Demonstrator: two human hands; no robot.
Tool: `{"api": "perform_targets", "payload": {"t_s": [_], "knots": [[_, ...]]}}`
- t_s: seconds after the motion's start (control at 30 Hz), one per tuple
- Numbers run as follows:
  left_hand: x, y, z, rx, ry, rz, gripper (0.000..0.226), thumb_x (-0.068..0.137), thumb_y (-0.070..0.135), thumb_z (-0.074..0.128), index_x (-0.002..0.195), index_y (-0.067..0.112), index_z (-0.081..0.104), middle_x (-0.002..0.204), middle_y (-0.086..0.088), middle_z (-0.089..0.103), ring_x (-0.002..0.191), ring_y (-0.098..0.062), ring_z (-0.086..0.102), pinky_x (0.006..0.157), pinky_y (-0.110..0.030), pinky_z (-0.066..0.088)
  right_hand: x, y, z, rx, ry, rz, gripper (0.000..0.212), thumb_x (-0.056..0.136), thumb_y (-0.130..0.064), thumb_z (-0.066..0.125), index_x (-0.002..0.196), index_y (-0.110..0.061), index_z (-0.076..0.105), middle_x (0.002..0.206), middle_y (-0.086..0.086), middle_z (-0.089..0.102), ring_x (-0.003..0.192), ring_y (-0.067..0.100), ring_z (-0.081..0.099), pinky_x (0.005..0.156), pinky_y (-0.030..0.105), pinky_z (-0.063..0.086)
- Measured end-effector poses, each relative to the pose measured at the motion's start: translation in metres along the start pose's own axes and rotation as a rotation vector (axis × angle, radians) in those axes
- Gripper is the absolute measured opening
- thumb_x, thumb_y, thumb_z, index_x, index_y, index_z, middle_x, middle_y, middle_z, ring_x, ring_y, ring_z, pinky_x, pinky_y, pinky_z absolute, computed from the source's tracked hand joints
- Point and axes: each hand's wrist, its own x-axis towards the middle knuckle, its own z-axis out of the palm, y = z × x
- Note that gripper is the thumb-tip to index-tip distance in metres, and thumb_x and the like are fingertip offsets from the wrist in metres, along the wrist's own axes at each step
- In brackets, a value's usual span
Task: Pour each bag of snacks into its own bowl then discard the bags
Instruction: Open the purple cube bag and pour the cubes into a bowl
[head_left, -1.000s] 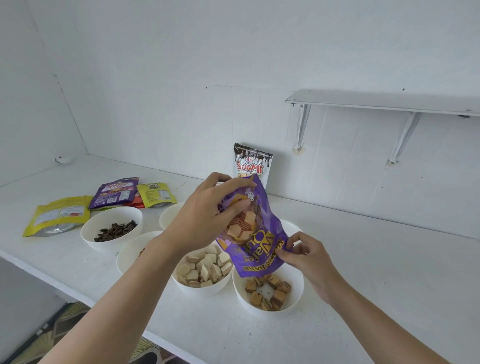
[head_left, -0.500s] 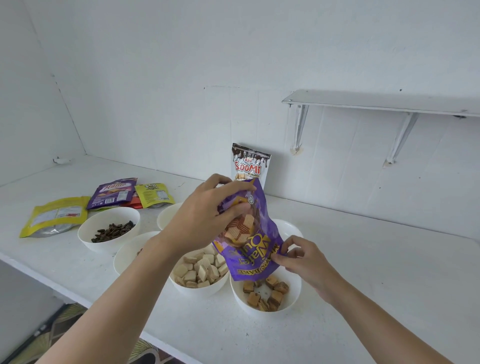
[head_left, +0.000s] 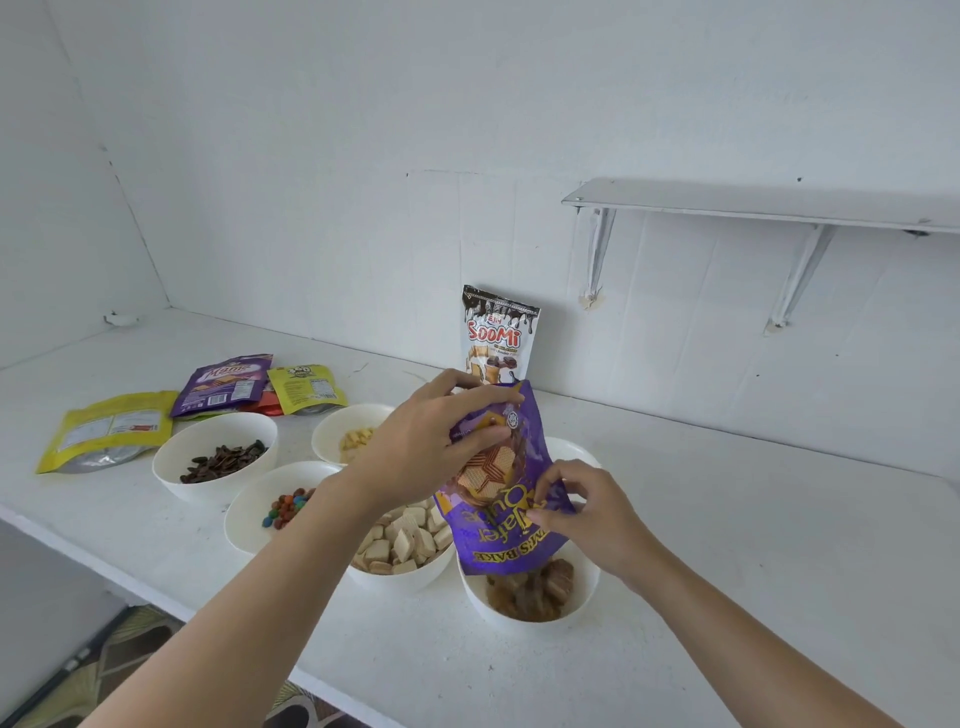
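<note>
Left hand (head_left: 431, 447) pinched upturned purple bag (head_left: 501, 527) bottom, right hand (head_left: 589, 512) pinched its side; best keep mouth over bowl (head_left: 586, 597), shake gently.

Both arms were in frame, forearms bare. Left arm angled in from bottom-left toward centre. Left hand (head_left: 431, 447) was raised with its back to the camera, thumb on top and fingers curled, pinching the upper end of the purple bag (head_left: 493, 538). Right arm angled in from bottom-right. Right hand (head_left: 589, 512) sat lower, fingertips bunched, pinching the bag's right edge. The 2 hands were near each other, not touching.
</note>
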Motion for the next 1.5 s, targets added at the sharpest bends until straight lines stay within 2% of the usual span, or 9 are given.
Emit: {"api": "perform_targets", "payload": {"t_s": [0.2, 0.33, 0.47, 0.57, 0.7, 0.93, 1.1, 1.23, 1.5], "knots": [[0.001, 0.003, -0.007, 0.005, 0.145, -0.003, 0.051, 0.095, 0.049, 0.062, 0.143, 0.053, 0.045, 0.138, 0.010, 0.042, 0.120, -0.001, 0.048, 0.092, -0.020, 0.046, 0.004, -0.006, -0.005, 0.211, 0.132, 0.018, 0.017, 0.086, -0.001, 0.074, 0.080, -0.009, 0.060, 0.088, -0.008, 0.069, 0.080, 0.006, 0.065, 0.061, 0.024, 0.055], [-0.009, 0.001, 0.004, -0.442, 0.133, -0.169, 0.051, 0.098, 0.042, 0.058, 0.136, 0.067, 0.035, 0.138, 0.007, 0.042, 0.122, -0.006, 0.057, 0.084, -0.021, 0.055, 0.010, -0.009, -0.012, 0.393, 0.186, 0.032, 0.021, 0.088, 0.003, 0.069, 0.079, -0.011, 0.058, 0.100, 0.004, 0.070, 0.091, 0.021, 0.066, 0.065, 0.030, 0.057], [-0.004, 0.011, 0.016, -0.726, 0.118, -0.159, 0.053, 0.102, 0.016, 0.057, 0.139, 0.052, 0.041, 0.131, 0.007, 0.055, 0.110, -0.012, 0.069, 0.077, -0.033, 0.063, 0.013, -0.028, -0.020, 0.421, 0.248, -0.023, 0.023, 0.090, 0.006, 0.066, 0.079, -0.014, 0.058, 0.102, 0.002, 0.070, 0.096, 0.017, 0.067, 0.067, 0.032, 0.059], [0.010, 0.026, 0.008, -0.729, 0.193, -0.086, 0.050, 0.103, 0.007, 0.055, 0.137, 0.041, 0.043, 0.113, 0.028, 0.063, 0.105, -0.008, 0.070, 0.076, -0.036, 0.063, 0.013, -0.050, -0.026, 0.428, 0.294, -0.150, 0.024, 0.087, 0.010, 0.067, 0.082, -0.013, 0.059, 0.095, 0.000, 0.068, 0.091, 0.007, 0.066, 0.067, 0.026, 0.058], [0.011, 0.023, 0.009, -0.760, 0.215, -0.094, 0.048, 0.102, 0.008, 0.056, 0.137, 0.038, 0.043, 0.113, 0.018, 0.064, 0.110, -0.012, 0.069, 0.079, -0.043, 0.064, 0.009, -0.056, -0.027, 0.452, 0.280, -0.211, 0.019, 0.087, 0.007, 0.069, 0.088, -0.008, 0.058, 0.099, 0.006, 0.068, 0.098, 0.012, 0.068, 0.070, 0.032, 0.061], [-0.030, -0.012, 0.053, -0.660, 0.034, -0.229, 0.049, 0.099, 0.010, 0.062, 0.123, 0.047, 0.041, 0.115, 0.024, 0.062, 0.119, -0.016, 0.064, 0.076, -0.030, 0.062, -0.003, 0.002, -0.018, -0.005, 0.053, -0.007, 0.023, 0.081, -0.011, 0.081, 0.085, -0.021, 0.061, 0.110, -0.010, 0.064, 0.109, 0.018, 0.065, 0.077, 0.040, 0.063], [-0.024, -0.010, 0.039, -0.636, -0.008, -0.159, 0.045, 0.097, 0.005, 0.064, 0.123, 0.031, 0.038, 0.117, 0.020, 0.063, 0.115, -0.016, 0.067, 0.080, -0.035, 0.063, 0.001, -0.027, -0.033, 0.253, 0.073, -0.100, 0.019, 0.082, -0.018, 0.081, 0.088, -0.016, 0.063, 0.112, -0.002, 0.066, 0.113, 0.018, 0.064, 0.079, 0.040, 0.062], [-0.014, -0.005, 0.020, -0.546, -0.046, -0.105, 0.041, 0.097, 0.004, 0.064, 0.122, 0.024, 0.038, 0.127, 0.009, 0.061, 0.115, -0.016, 0.068, 0.078, -0.042, 0.064, 0.010, -0.061, -0.044, 0.426, 0.129, -0.230, 0.023, 0.086, 0.000, 0.072, 0.094, -0.008, 0.052, 0.113, 0.006, 0.065, 0.103, 0.014, 0.066, 0.073, 0.032, 0.058], [-0.001, 0.010, 0.011, -0.780, 0.030, -0.091, 0.051, 0.097, 0.017, 0.064, 0.129, 0.040, 0.032, 0.122, 0.004, 0.066, 0.104, -0.023, 0.073, 0.082, -0.043, 0.062, 0.013, -0.063, -0.031, 0.328, 0.150, -0.255, 0.056, 0.086, -0.002, 0.073, 0.122, -0.035, 0.045, 0.114, -0.001, 0.070, 0.105, 0.018, 0.069, 0.079, 0.033, 0.061]]}}
